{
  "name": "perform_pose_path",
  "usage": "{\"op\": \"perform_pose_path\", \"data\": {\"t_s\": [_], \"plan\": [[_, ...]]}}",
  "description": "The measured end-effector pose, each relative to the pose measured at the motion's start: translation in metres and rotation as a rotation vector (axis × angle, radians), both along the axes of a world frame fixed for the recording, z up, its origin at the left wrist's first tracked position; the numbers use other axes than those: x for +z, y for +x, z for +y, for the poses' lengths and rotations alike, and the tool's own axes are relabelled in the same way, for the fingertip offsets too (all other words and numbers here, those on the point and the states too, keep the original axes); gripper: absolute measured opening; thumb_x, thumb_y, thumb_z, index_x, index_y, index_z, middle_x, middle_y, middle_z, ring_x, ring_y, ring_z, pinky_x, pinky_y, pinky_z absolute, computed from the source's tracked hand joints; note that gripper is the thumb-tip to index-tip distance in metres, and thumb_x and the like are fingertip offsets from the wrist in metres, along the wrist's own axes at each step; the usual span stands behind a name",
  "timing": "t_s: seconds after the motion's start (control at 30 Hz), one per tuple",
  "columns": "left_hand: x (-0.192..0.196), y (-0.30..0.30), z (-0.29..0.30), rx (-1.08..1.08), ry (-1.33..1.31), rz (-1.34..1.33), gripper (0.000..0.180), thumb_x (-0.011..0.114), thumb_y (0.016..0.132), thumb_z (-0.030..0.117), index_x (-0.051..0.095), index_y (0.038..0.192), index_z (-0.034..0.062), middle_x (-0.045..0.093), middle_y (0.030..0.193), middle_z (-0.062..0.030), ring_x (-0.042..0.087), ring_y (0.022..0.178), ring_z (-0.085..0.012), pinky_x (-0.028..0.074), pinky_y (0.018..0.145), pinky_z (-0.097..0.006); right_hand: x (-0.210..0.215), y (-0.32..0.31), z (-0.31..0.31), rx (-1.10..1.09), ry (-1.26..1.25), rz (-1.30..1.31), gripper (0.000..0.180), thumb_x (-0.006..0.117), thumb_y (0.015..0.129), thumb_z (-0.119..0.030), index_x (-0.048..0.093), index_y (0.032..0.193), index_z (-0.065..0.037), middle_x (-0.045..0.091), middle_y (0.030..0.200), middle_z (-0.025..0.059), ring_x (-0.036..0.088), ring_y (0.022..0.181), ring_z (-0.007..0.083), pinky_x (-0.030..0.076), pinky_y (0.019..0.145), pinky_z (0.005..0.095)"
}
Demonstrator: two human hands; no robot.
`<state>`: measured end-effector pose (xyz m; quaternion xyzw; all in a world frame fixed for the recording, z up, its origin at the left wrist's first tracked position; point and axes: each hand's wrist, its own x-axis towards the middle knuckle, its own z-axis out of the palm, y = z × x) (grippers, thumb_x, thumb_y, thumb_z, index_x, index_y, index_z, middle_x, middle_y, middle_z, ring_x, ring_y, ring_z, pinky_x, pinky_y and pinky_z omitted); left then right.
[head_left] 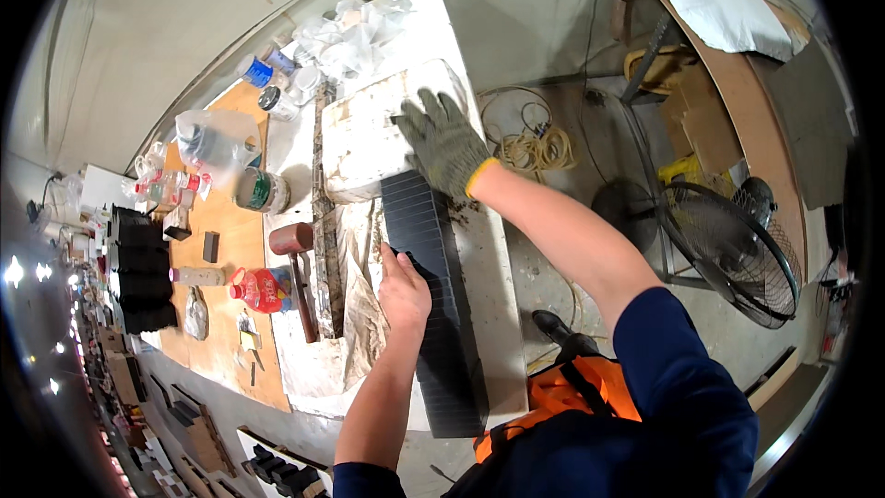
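A long black block (447, 332) with thin pale lines across its upper part lies lengthwise on the white table. My right hand (442, 143), in a grey-green knit glove with a yellow cuff, is spread open over its far end, beside a stained white slab (364, 134). My bare left hand (404, 300) is at the block's left side. Its fingers point away from me, partly bent around a small dark thing at the block's edge that I cannot make out. Under that hand lies a crumpled, stained cloth (362, 314). A mallet (293, 240) with a reddish-brown head rests further left.
A long, stained strip (324, 212) runs beside the mallet. Jars, a red-labelled jug (263, 290) and clear bottles stand on the wooden board (244, 364) at left. Plastic bags (355, 32) lie at the far end. On the right are coiled hose (539, 148) and a fan (733, 254).
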<state>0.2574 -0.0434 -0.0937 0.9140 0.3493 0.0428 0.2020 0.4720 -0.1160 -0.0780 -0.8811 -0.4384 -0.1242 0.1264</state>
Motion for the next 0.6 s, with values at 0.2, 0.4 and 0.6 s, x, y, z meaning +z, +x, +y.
{"op": "perform_pose_path", "data": {"t_s": [0.2, 0.4, 0.6], "plan": [[-0.006, 0.002, 0.001, 0.002, -0.052, -0.022, 0.047, 0.036, 0.100, 0.026, 0.042, 0.133, -0.0073, 0.061, 0.106, -0.0331, 0.062, 0.090, -0.0467, 0.050, 0.080, -0.049, -0.034, -0.082, -0.041, 0.318, 0.066, 0.094, 0.060, 0.049, 0.092, -0.039, 0.042, 0.139, -0.003, 0.036, 0.148, 0.0138, 0.025, 0.140, 0.0366, 0.013, 0.116, 0.0521], [0.002, -0.002, 0.005, 0.057, -0.105, -0.064, 0.047, 0.036, 0.100, 0.028, 0.045, 0.133, -0.0051, 0.063, 0.100, -0.0324, 0.062, 0.089, -0.0461, 0.048, 0.082, -0.048, 0.000, -0.192, -0.095, 0.602, -0.183, 0.527, 0.064, 0.050, 0.092, -0.046, 0.042, 0.139, -0.003, 0.032, 0.149, 0.0184, 0.021, 0.142, 0.0345, 0.009, 0.116, 0.0548], [-0.007, 0.002, 0.004, 0.033, -0.084, -0.050, 0.049, 0.035, 0.101, 0.031, 0.046, 0.133, -0.0045, 0.062, 0.110, -0.0296, 0.061, 0.095, -0.0448, 0.048, 0.085, -0.047, 0.013, -0.209, -0.095, 0.425, 0.123, 0.439, 0.068, 0.051, 0.090, -0.044, 0.044, 0.135, 0.005, 0.037, 0.145, 0.0207, 0.025, 0.139, 0.0390, 0.015, 0.115, 0.0493]]}}
